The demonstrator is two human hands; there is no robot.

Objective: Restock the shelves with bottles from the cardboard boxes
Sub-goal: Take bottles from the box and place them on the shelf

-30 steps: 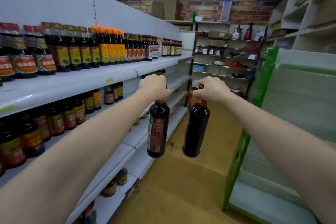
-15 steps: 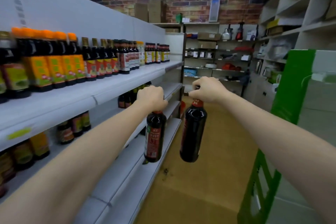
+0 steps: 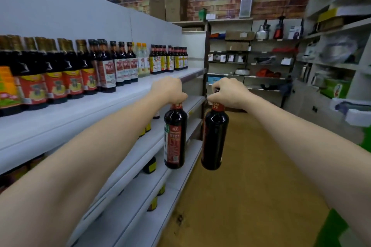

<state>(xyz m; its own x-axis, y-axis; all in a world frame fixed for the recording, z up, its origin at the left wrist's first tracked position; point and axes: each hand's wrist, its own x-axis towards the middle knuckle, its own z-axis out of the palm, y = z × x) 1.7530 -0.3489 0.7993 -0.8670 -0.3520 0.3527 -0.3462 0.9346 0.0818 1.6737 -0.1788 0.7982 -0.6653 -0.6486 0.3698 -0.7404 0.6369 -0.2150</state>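
Observation:
My left hand (image 3: 169, 90) grips the neck of a dark sauce bottle with a red label (image 3: 175, 138), which hangs upright in front of the white shelves (image 3: 84, 120). My right hand (image 3: 225, 93) grips the neck of a second dark bottle (image 3: 214, 138) beside it, over the aisle floor. The two bottles hang close together without touching. The top shelf carries a long row of dark bottles (image 3: 104, 66) with red, white and yellow labels. No cardboard box with stock shows in this view.
Lower shelf levels (image 3: 180, 166) hold a few bottles (image 3: 150, 166) at their back. Brown floor (image 3: 251, 186) runs ahead to a far shelving unit (image 3: 251, 60) with boxes and appliances under a brick wall. A green-edged rack (image 3: 337, 224) stands at the right.
I have walked forward along the aisle, so the shelf bottles slid past to the left. Both hands keep their bottles and have risen slightly toward the top shelf's far end.

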